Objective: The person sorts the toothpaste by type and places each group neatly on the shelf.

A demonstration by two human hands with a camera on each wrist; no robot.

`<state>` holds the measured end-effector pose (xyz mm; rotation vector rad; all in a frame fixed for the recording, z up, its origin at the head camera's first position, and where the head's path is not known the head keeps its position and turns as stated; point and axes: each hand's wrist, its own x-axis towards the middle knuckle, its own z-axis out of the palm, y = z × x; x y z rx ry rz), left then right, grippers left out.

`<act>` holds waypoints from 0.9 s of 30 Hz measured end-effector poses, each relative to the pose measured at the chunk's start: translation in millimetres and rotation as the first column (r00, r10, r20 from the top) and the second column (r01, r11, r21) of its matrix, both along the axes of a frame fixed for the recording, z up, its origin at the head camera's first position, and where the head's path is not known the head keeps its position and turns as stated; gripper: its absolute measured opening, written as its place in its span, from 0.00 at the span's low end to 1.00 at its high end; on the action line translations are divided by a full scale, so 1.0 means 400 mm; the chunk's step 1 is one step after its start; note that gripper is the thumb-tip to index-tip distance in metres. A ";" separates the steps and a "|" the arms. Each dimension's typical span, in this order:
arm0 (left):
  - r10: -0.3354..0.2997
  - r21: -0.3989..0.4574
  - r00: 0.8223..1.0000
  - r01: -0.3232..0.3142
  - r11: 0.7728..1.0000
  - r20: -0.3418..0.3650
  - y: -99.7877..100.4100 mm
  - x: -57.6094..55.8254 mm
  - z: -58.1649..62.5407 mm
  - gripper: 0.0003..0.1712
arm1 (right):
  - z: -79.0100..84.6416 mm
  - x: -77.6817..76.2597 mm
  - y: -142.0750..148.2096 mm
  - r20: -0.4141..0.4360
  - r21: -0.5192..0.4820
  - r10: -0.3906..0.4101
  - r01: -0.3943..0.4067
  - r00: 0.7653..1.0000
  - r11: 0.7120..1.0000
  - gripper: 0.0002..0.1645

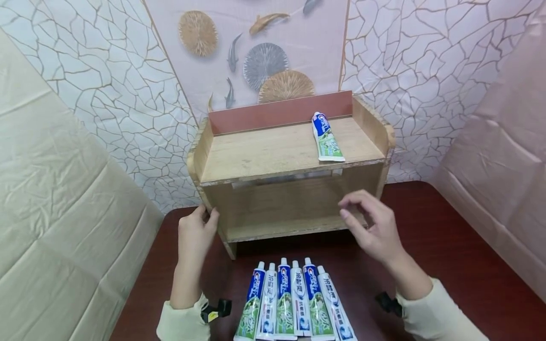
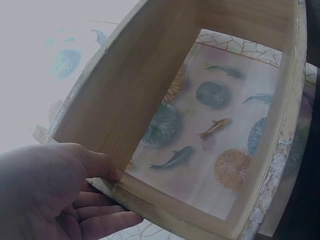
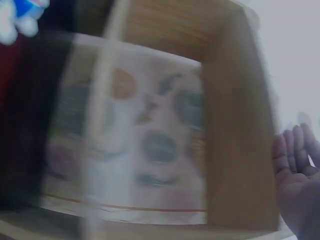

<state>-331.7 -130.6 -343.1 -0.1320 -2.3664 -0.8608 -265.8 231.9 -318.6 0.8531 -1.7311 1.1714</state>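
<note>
My left hand [image 1: 197, 232] is at the left side of a wooden two-tier shelf [image 1: 268, 208]. In the left wrist view, the thumb and fingers pinch the edge of the shelf's side panel [image 2: 165, 205]. My right hand [image 1: 375, 227] hovers before the shelf's right part, fingers bent loosely, holding nothing. A blue and green Crest toothpaste tube [image 1: 327, 137] lies on the top tier near the right, cap toward the back. Several more tubes lie in a row on the table in front, blue-green Crest ones [image 1: 285, 298] alternating with white ones [image 1: 300, 298].
The shelf stands on a dark red-brown table [image 1: 426, 227]. A reddish strip [image 1: 281, 112] runs along the back of its top tier. Patterned cloth [image 1: 426, 71] hangs behind, and pale padded panels [image 1: 68, 213] flank the table on both sides.
</note>
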 end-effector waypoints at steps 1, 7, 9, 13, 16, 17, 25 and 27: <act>-0.003 0.005 1.000 0.003 1.000 0.002 0.001 0.000 0.001 0.18 | -0.027 -0.002 0.002 0.050 0.027 -0.016 0.015 0.999 1.000 0.08; -0.009 0.019 1.000 0.009 1.000 0.017 0.008 -0.001 0.001 0.16 | -0.193 -0.020 0.021 0.363 0.212 -0.150 0.076 0.920 0.974 0.10; -0.006 0.017 1.000 0.006 1.000 0.013 0.008 -0.002 -0.002 0.16 | -0.232 -0.017 0.019 0.438 0.266 -0.186 0.071 0.879 0.961 0.08; 0.001 0.018 1.000 -0.001 1.000 -0.006 0.005 -0.002 -0.003 0.17 | -0.287 -0.012 0.019 0.562 0.355 -0.233 0.022 0.794 0.934 0.05; 0.007 0.021 1.000 -0.006 1.000 -0.013 0.001 -0.002 -0.002 0.16 | -0.313 -0.008 0.025 0.626 0.429 -0.264 -0.041 0.734 0.902 0.08; 0.007 0.022 1.000 -0.007 1.000 -0.013 0.000 -0.002 -0.002 0.15 | -0.321 -0.007 0.028 0.644 0.449 -0.272 -0.065 0.715 0.891 0.10; 0.003 0.028 1.000 -0.003 1.000 -0.005 -0.003 0.000 -0.001 0.14 | -0.363 0.009 0.037 0.719 0.528 -0.301 -0.211 0.626 0.823 0.19; 0.002 0.029 1.000 -0.002 1.000 0.000 -0.003 -0.001 -0.003 0.14 | -0.365 0.014 0.036 0.734 0.527 -0.294 -0.239 0.613 0.816 0.21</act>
